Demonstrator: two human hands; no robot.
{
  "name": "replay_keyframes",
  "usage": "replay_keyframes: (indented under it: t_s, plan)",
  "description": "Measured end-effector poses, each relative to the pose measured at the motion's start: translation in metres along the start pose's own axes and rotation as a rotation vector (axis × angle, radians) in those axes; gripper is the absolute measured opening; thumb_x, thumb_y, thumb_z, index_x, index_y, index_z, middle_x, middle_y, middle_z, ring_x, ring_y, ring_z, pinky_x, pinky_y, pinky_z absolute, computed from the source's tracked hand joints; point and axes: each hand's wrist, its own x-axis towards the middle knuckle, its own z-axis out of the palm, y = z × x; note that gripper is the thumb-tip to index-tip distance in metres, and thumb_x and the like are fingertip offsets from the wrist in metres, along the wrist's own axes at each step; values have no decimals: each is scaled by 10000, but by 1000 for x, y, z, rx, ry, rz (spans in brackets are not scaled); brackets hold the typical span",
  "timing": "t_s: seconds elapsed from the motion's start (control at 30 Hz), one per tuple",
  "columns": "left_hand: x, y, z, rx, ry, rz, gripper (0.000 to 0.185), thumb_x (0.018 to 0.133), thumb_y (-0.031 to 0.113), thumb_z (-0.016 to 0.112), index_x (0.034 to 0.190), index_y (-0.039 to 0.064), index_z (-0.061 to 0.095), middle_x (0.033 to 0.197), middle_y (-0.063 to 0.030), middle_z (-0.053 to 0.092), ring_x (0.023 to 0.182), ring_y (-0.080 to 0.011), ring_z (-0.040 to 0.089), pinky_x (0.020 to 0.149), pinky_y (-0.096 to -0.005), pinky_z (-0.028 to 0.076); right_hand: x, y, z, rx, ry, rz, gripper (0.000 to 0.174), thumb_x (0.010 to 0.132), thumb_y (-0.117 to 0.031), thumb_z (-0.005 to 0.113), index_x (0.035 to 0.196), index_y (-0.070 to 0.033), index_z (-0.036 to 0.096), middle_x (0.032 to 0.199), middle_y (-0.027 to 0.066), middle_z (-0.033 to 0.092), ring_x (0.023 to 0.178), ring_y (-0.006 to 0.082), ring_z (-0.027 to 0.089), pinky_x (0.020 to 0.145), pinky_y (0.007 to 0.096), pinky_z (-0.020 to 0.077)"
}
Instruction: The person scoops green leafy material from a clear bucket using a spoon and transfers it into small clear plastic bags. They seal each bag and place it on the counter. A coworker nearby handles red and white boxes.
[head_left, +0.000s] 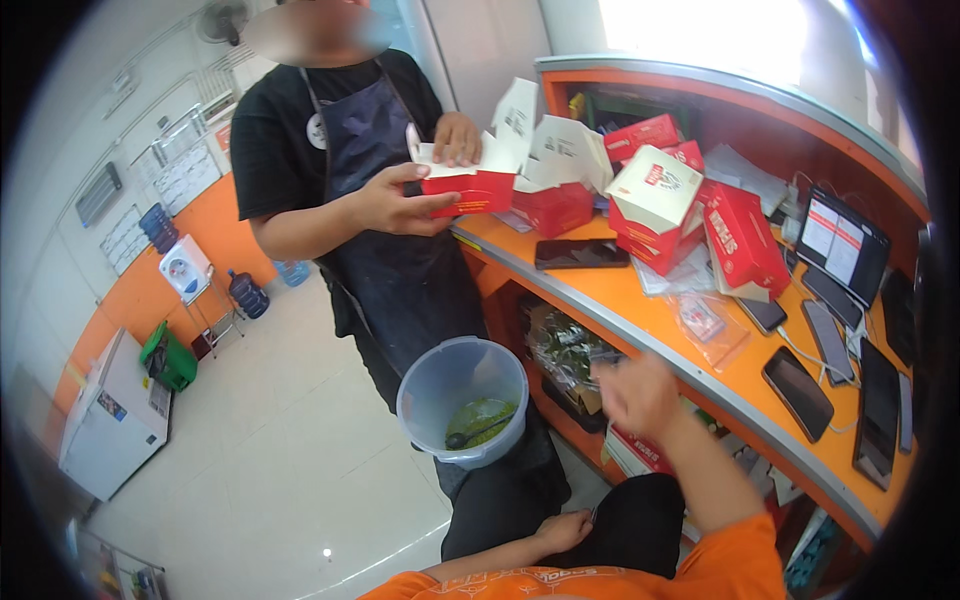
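Observation:
My left hand (566, 531) rests on my lap, on black trousers, with its fingers partly hidden. My right hand (641, 394) is raised beside the counter's front edge. It is blurred and its fingers look curled; I see nothing held in it. In front of my knees is a translucent plastic bucket (426, 401) with green contents and a black ladle (461, 439) inside. What supports the bucket is hidden. Across from me a co-worker in a dark apron (367, 157) holds an open red-and-white food carton (472, 191) in both hands.
On the orange counter (660, 322) lie several red cartons (652, 202), smartphones (799, 394), a tablet (844, 240) and charging cables. A bag of greens (566, 341) sits on the shelf underneath. A chest freezer (112, 420), green bin (169, 356) and water dispenser (184, 266) stand across the room.

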Motion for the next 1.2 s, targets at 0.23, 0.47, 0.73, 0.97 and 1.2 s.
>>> replay_keyframes:
  t_s: [0.23,0.47,0.73,0.97,1.2]
  plan:
    - [6,5,4,-48,71,-29,268,903,307,456,987,72,555,871,-191,643,845,-383,621,722,-484,478,-288,-164,64,402,-210,1281,112,809,-110,630,910,-78,594,712,139,596,652,333,599,575,409,462]
    - [6,2,2,-38,201,30,222,907,264,453,958,57,514,883,-211,614,871,-406,591,720,-482,461,-266,-148,57,532,-278,1218,211,903,-242,536,838,-41,556,728,204,596,723,397,599,594,436,457]
    - [0,4,3,140,181,74,238,920,268,438,946,40,503,920,-213,619,881,-387,606,735,-488,478,-279,-159,73,918,-331,1589,227,903,-166,456,806,3,572,645,109,560,616,197,570,578,348,449]
    - [6,4,8,237,89,-70,277,921,298,426,999,44,506,930,-195,636,874,-362,630,733,-482,494,-271,-159,62,656,-391,1362,170,859,-156,506,829,-12,591,764,174,626,728,322,633,634,371,480]
    - [4,2,4,241,52,-34,319,917,333,411,1040,87,574,920,-198,654,860,-373,635,744,-492,491,-244,-135,47,514,-733,1105,162,845,-207,534,833,-66,613,802,167,643,735,352,630,621,415,492]
